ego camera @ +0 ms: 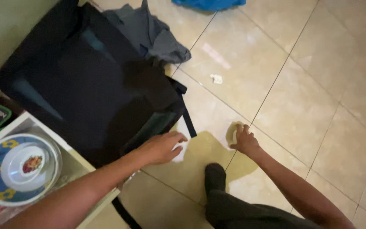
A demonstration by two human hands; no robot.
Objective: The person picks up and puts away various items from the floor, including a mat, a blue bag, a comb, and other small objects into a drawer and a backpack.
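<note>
A yellowish puddle (200, 161) spreads over the beige floor tiles in front of me. My right hand (244, 141) presses a wet, wadded piece of tissue (233, 130) onto the puddle's far edge. My left hand (162, 147) reaches in from the left with its fingers over another white piece of tissue (178, 152) at the puddle's near-left side, close to a large black bag (85, 80). My dark-trousered leg (217, 191) stands at the puddle's lower edge.
A grey garment (149, 34) lies behind the black bag. A small white scrap (216, 78) sits on the tiles farther off. Blue cloth (208, 3) shows at the top. A white shelf at the left carries a blue-patterned bowl (18, 169).
</note>
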